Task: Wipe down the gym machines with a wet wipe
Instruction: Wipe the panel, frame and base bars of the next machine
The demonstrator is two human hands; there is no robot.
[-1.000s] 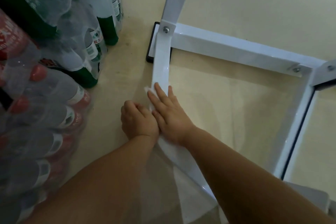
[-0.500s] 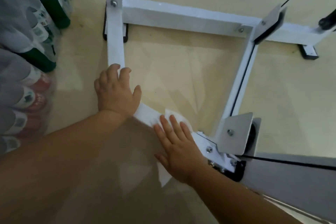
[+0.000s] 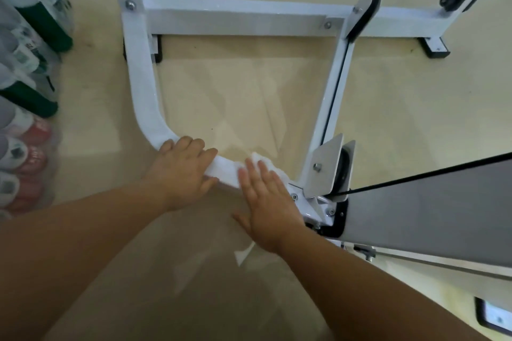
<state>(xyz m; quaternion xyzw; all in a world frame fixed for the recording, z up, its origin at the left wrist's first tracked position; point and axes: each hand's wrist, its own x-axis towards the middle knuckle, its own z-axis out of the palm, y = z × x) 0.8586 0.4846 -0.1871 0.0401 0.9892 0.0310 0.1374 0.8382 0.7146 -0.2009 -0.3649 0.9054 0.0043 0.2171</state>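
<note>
Both hands sit on the white frame bar (image 3: 144, 91): my right hand (image 3: 266, 202) lies flat, fingers straight, pressing the wet wipe (image 3: 257, 157) (white, crumpled, mostly hidden beneath it). My left hand (image 3: 182, 171), just beside, seems to grip the bar.

Frame on the floor, bottles to the left

The machine frame (image 3: 141, 86) sits on the floor (image 3: 235, 97). Its left bar (image 3: 142, 108) runs from far to near, then bends right. A far crossbar (image 3: 235, 19) joins that bar to a right bar (image 3: 332, 108), which comes near to a pulley bracket (image 3: 329, 166). A cable (image 3: 415, 177) leads right from the bracket, above a panel (image 3: 429, 216). Packed bottles (image 3: 25, 63) stand along the left edge, apart from the frame. Of the hands, the left hand (image 3: 182, 171) wraps the bend of the left bar. Just to its right, the right hand (image 3: 266, 202) lies flat on the wipe (image 3: 263, 159), which rests on the same bar beside the bracket
</note>
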